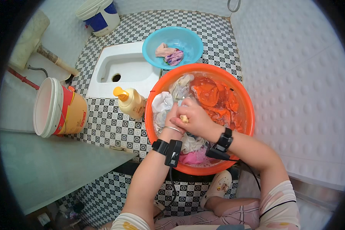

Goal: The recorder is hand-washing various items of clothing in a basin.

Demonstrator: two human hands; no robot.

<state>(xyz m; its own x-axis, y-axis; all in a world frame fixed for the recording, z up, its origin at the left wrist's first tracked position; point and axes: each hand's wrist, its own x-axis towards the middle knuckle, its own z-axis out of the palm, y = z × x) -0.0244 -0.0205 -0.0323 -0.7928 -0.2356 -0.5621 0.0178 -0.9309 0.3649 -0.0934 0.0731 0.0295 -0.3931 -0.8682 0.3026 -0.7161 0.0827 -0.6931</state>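
My left hand (pixel 172 116) and my right hand (pixel 194 115) press together over a large orange plastic basin (pixel 248 115) of sudsy water. A small pale yellow piece, its kind unclear, pokes out of my closed right fist (pixel 184 118). The left fingers are mostly hidden behind the right hand, so their hold does not show. In the basin, a white cloth (pixel 162 102) and a greyish-white cloth (pixel 181 86) lie left of the hands. Orange fabric (pixel 215 97) soaks at the right, and a pink cloth (pixel 192 158) lies at the near edge.
A yellow pump bottle (pixel 132 105) stands left of the basin. Beyond are a white squat toilet (pixel 99 63) and a blue basin (pixel 149 37) with pink and purple cloths (pixel 172 54). Buckets stand at left (pixel 73 110) and far left (pixel 99 18). A glass panel (pixel 60 161) crosses the lower left.
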